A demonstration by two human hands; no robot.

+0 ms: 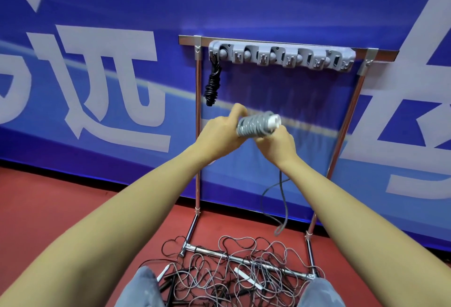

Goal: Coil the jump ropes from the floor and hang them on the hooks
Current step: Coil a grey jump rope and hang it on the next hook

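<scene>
blue banner wall (97, 67) w/ big pale characters fills the top of the frame, red floor (61, 209) runs along the bottom. left of centre, a coiled black jump rope (212, 83) hangs from the leftmost hook of the grey hook rail (281, 56), which sits across the top of a chrome rack (198, 136). mid frame, both arms reach up in front of the rack. left hand (219, 133) has fingers curled round the left end of a grey rope bundle (256, 123), thumb up on top. right hand (275, 143) grips the bundle from below, fingers curled under it; fingertips hidden, can't tell how they sit. white handle ends stick out at the bundle's right end. a loose grey tail (283, 199) drops from under the right hand toward the floor, lower centre-right. bottom centre, a tangle of grey and black ropes (239, 270) w/ white handles lies over the rack's base bar, between the person's grey-clad knees (144, 287).
</scene>
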